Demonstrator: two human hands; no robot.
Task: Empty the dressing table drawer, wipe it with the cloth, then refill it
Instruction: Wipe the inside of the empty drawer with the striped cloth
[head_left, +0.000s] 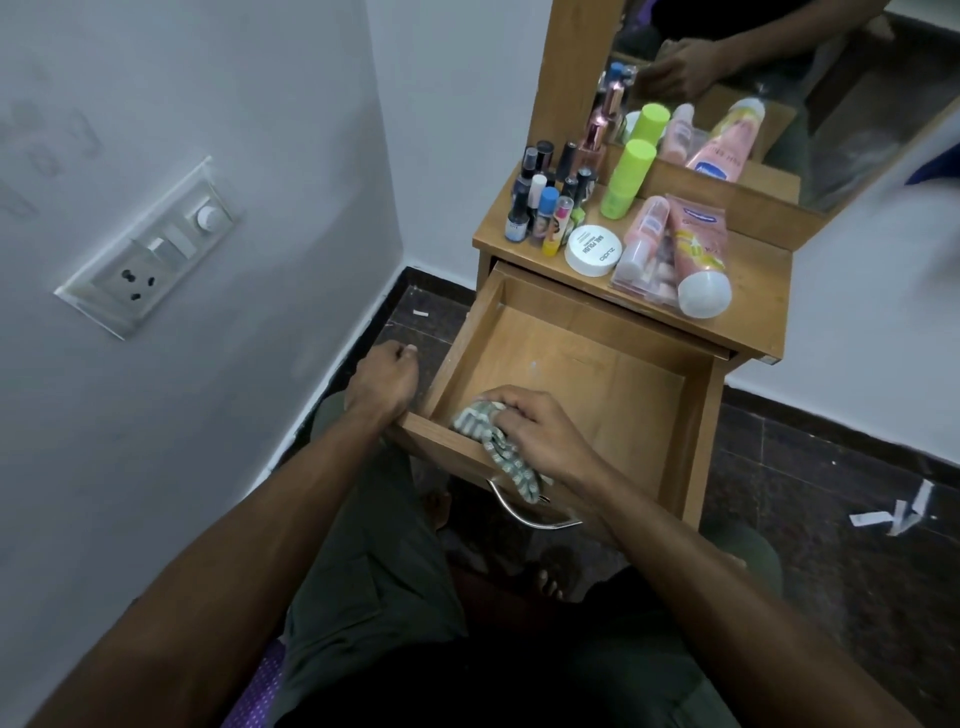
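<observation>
The drawer (571, 364), pulled out at centre frame, is bare inside, so wiping is the step in hand. The right hand (540, 431) has its grip curled round the striped cloth (498, 447) at the drawer's lower-left front corner, part of the cloth trailing over the front edge. The left hand (384, 384) is closed, bracing the drawer's left outer side. Best to gather the loose tail, press flat and sweep toward the far corners. Bottles and tubes wait on the bench (753, 291) above.

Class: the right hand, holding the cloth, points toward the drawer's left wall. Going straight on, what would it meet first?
Probably the drawer's left side wall, since the right hand and cloth already lie near it; depth is unclear.
</observation>
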